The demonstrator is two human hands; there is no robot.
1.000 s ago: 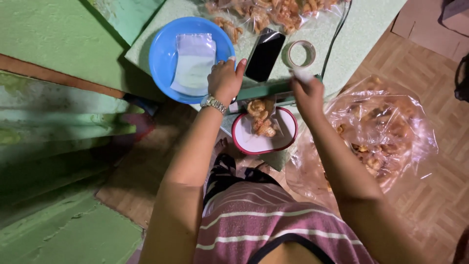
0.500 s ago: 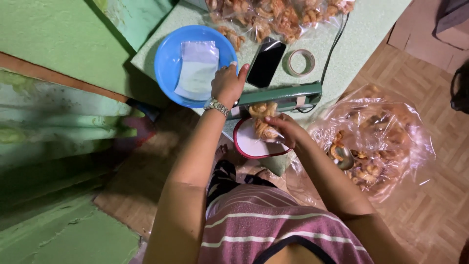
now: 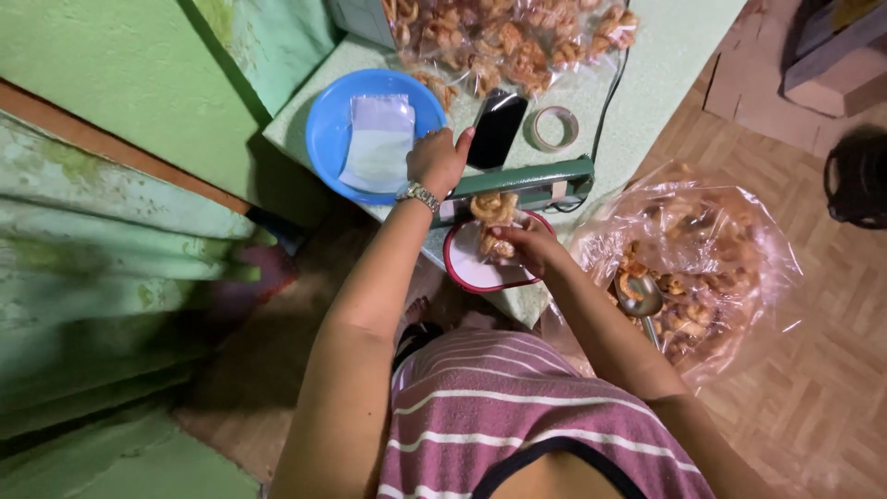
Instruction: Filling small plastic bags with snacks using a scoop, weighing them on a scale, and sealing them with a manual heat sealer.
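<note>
Where the green table (image 3: 665, 65) narrows to its near corner, both hands work close together; head view only. Left hand (image 3: 436, 159), a metal watch at the wrist, presses down on the near end of the green heat sealer (image 3: 527, 181), fingers curled over the bar, thumb raised. Right hand (image 3: 525, 246) pinches closed on a small clear bag of fried snacks (image 3: 494, 222), its top edge tucked under the sealer bar, its body hanging over the white dish with red rim (image 3: 480, 268).

Dish sits at the table's very edge, partly overhanging toward the person's lap. Sealer lies crosswise just behind it, a black cord (image 3: 605, 102) trailing from its right end toward the back.

Blue bowl (image 3: 328, 139), left of the left hand, holds a stack of empty clear bags (image 3: 377, 143); the bowl rim reaches the table's left edge. Black phone (image 3: 497, 127) and tape roll (image 3: 553, 127) lie just behind the sealer, side by side. Filled snack packets (image 3: 499, 42) are piled at the back.

Off the table's right side, a large open plastic sack of snacks (image 3: 702, 268) stands on the wood floor (image 3: 832, 351) with a metal spoon (image 3: 642, 298) in it, near the right elbow. Bare table surface shows to the right of the cord.
</note>
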